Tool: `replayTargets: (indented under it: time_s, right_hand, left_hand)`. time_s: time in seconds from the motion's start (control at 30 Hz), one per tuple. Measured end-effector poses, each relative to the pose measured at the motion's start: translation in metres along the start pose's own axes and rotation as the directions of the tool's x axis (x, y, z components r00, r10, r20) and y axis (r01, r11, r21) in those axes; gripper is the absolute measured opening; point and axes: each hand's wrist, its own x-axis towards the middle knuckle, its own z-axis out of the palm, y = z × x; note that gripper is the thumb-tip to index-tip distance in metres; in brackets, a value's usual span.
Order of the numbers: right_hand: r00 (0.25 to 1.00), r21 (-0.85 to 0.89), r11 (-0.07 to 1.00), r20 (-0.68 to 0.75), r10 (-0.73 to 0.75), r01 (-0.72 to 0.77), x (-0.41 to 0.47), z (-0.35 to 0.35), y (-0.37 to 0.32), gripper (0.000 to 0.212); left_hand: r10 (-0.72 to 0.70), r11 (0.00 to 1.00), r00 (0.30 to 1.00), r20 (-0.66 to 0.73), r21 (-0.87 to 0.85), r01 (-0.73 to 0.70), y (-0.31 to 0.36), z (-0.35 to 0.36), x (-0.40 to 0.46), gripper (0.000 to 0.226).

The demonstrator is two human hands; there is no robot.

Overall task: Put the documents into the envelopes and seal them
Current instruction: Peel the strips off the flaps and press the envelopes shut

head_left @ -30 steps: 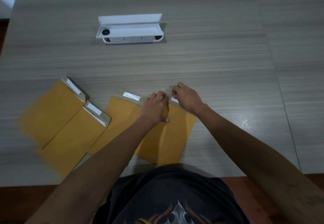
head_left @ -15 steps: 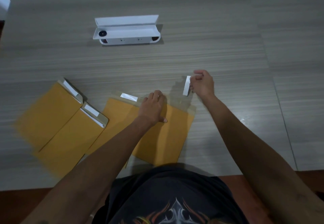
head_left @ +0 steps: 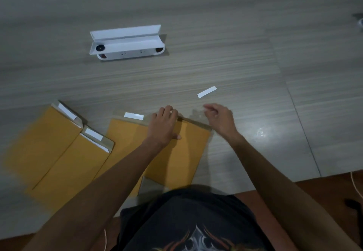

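Observation:
Several yellow envelopes lie on the grey table. My left hand (head_left: 164,126) presses flat on the rightmost envelope (head_left: 188,152), fingertips at its open flap. My right hand (head_left: 220,118) hovers just right of that flap, fingers loosely curled, holding nothing. A white peel-off strip (head_left: 207,92) lies loose on the table beyond my right hand. The middle envelope (head_left: 125,133) has a white strip (head_left: 134,116) on its flap. Two more envelopes (head_left: 45,138) (head_left: 68,168) overlap at the left, flaps open, with white paper edges showing.
A white open box-like device (head_left: 126,43) sits at the far centre-left of the table (head_left: 235,44). The table's front edge runs close to my body. A thin cord (head_left: 354,184) hangs at the right, off the table.
My right hand peeled the white strip off the rightmost envelope's flap, carried it up and right, let it go on the table, and came back toward the flap. My left hand stayed pressing.

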Motion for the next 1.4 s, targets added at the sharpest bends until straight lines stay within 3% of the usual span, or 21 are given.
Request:
replayTargets:
  time_s: [0.07,0.2,0.33,0.43,0.57,0.77,0.97,1.23,1.4]
  right_hand:
    - [0.989,-0.149,0.978,0.012,-0.144,0.145,-0.029,0.01,0.009,0.023]
    - [0.975,-0.368,0.905,0.026,-0.221,0.215,-0.067,0.036,0.031,0.024]
    - [0.959,-0.508,0.832,-0.039,-0.281,0.223,-0.084,0.062,0.023,0.024]
    - [0.958,-0.511,0.825,-0.009,-0.286,0.241,-0.088,0.087,0.006,0.041]
    - [0.985,-0.616,0.769,0.116,-0.127,0.171,-0.088,0.12,-0.005,0.058]
    - [0.996,-0.608,0.789,0.044,-0.078,0.089,-0.096,0.127,0.002,0.058]
    - [0.999,-0.616,0.787,0.007,-0.04,0.036,-0.101,0.111,0.022,0.061]
    - [0.993,-0.612,0.79,-0.086,-0.086,0.015,-0.118,0.093,0.045,0.052]
    - [0.995,-0.64,0.766,-0.027,-0.095,0.056,-0.108,0.085,0.05,0.056]
  left_hand:
    - [0.027,0.999,0.999,-0.017,0.028,-0.027,-0.002,0.004,-0.008,0.077]
    - [0.13,0.991,0.991,-0.01,0.043,-0.129,-0.011,0.011,-0.026,0.043]
    - [0.23,0.973,0.972,0.054,-0.036,-0.228,-0.025,0.014,-0.036,0.051]
    - [0.269,0.963,0.958,0.096,-0.044,-0.266,-0.033,0.01,-0.034,0.053]
    - [0.302,0.948,0.94,0.159,0.05,-0.313,-0.035,0.001,-0.031,0.055]
    - [0.34,0.891,0.926,0.162,0.259,-0.372,-0.036,0.021,-0.031,0.061]
    - [0.318,0.874,0.935,0.157,0.335,-0.353,-0.032,0.022,-0.035,0.062]
    - [0.283,0.892,0.954,0.098,0.34,-0.299,-0.029,0.018,-0.039,0.056]
    - [0.247,0.914,0.965,0.082,0.312,-0.26,-0.02,0.018,-0.042,0.059]
